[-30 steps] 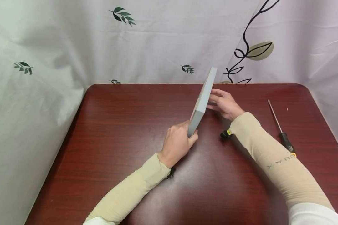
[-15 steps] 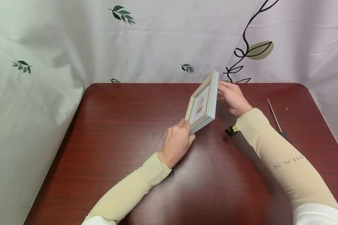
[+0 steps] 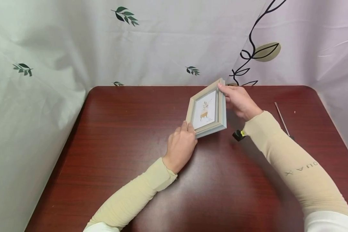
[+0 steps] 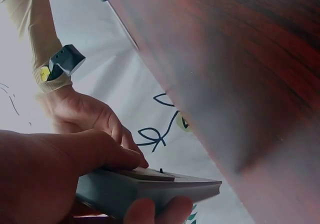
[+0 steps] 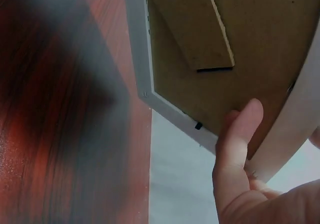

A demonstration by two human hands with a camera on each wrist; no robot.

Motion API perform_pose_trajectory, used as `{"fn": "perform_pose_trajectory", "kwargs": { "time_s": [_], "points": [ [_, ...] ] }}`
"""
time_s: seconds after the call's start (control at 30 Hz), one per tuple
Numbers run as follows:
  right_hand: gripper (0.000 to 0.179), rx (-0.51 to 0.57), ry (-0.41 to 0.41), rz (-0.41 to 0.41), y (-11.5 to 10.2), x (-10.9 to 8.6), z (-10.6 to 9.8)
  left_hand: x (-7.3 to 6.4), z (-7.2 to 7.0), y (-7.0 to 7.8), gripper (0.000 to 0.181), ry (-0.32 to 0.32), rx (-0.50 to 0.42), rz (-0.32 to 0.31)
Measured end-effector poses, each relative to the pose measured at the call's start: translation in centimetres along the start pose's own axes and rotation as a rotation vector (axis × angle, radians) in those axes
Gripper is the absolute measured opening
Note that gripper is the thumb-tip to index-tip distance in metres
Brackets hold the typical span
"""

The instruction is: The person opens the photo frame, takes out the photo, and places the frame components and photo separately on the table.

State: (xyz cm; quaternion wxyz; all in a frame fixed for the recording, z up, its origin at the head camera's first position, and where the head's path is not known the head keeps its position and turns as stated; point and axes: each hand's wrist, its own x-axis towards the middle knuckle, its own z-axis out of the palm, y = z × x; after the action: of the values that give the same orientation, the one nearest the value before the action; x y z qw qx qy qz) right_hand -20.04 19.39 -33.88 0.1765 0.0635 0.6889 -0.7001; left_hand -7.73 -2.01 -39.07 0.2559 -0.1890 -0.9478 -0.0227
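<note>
A picture frame [image 3: 204,111] with a pale wooden border is held tilted above the table, its picture of a plant on a small stool facing up and left. My left hand [image 3: 181,146] grips its lower left corner, fingers over the front edge and thumb underneath. At the upper right corner, my right hand [image 3: 240,100] pinches the border with the thumb on the front and fingers behind. In the right wrist view, the brown backing board [image 5: 270,39] shows a stand flap [image 5: 197,29] and small dark tabs along the rim.
A screwdriver [image 3: 282,119] lies on the right of the dark red wooden table [image 3: 127,129], its handle mostly hidden by my right sleeve. A black wrist camera [image 3: 238,135] sits under my right wrist. Behind the table hangs a pale leaf-patterned curtain [image 3: 162,42].
The picture frame has turned from edge-on, so its front picture now faces the head camera. My right hand has moved right and slightly up, its thumb coming onto the front border.
</note>
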Motion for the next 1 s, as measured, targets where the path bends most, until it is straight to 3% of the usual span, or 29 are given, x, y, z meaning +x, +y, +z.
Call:
{"fn": "perform_pose_trajectory", "kwargs": {
  "time_s": [0.13,0.37,0.6,0.87,1.0],
  "points": [
    [0.071,-0.076,0.007,0.028,-0.1,-0.1,0.1,0.0,0.0,0.1,0.049,0.008,0.033,0.004],
    [0.065,-0.062,0.027,0.068,0.1,-0.1,0.0,0.1,0.0,0.1,0.046,0.008,0.019,-0.01],
    [0.059,-0.048,0.043,0.056,0.5,-0.1,-0.2,0.3,-0.4,-0.3,0.063,-0.068,-0.06,-0.051],
    [0.053,-0.045,0.052,0.025,1.2,0.0,-0.6,0.6,-0.7,-1.4,0.095,-0.12,-0.216,-0.097],
    [0.051,0.03,0.048,0.007,1.7,0.2,-0.8,1.6,-0.8,-2.3,0.089,-0.178,-0.358,-0.173]
  ]
}}
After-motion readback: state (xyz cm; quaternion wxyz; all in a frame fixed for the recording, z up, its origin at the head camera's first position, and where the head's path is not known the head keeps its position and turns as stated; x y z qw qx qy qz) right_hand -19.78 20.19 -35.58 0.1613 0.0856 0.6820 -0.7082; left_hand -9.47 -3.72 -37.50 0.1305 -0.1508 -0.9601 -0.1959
